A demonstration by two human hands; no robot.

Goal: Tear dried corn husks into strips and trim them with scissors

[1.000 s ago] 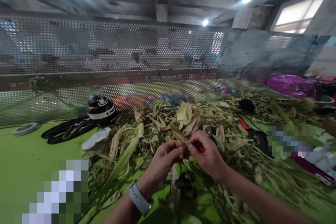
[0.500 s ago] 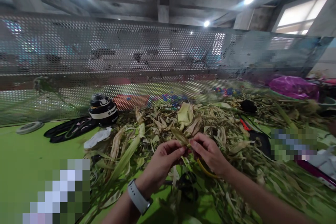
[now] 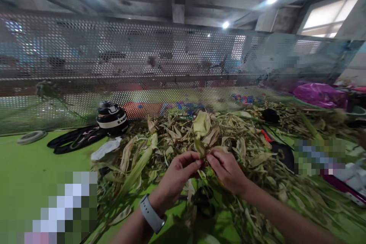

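Pinched grips of the left hand [image 3: 183, 167] and right hand [image 3: 225, 167] meet around a small piece of husk [image 3: 199, 148], above the middle of the green desk's [image 3: 57, 164] near edge, before the heaped dry husks [image 3: 174, 131].

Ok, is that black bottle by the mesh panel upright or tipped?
Upright: the black bottle stands with its cap on top and its pale band running roughly level.

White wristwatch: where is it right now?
In the head view, the white wristwatch is on the person's left wrist, low and left of centre, just below the left hand.
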